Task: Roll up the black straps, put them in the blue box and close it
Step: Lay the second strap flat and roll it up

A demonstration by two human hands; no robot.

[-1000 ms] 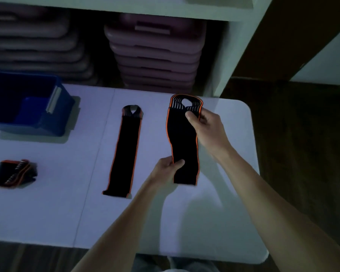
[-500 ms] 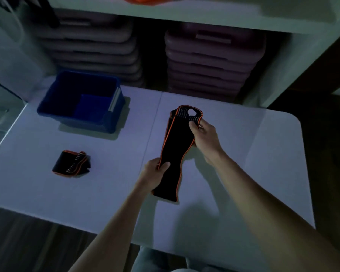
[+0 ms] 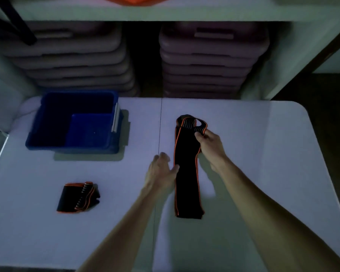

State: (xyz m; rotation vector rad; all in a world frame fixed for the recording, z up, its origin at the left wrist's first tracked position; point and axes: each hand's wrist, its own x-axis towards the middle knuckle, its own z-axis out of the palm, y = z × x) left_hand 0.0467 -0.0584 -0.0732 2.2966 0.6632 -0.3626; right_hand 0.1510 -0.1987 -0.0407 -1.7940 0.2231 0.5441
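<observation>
Dim storeroom, pale surface under shelves of stacked trays: one strap was down flat, ready to roll.

The long black strap lay stretched out, long axis running away from the person, looped end pointing to the shelves. The right hand pinched that loop, likely to anchor it; the left hand hovered open, its thumb at the strap's near-left edge. A rolled strap sat left, apart from the open blue box.
</observation>
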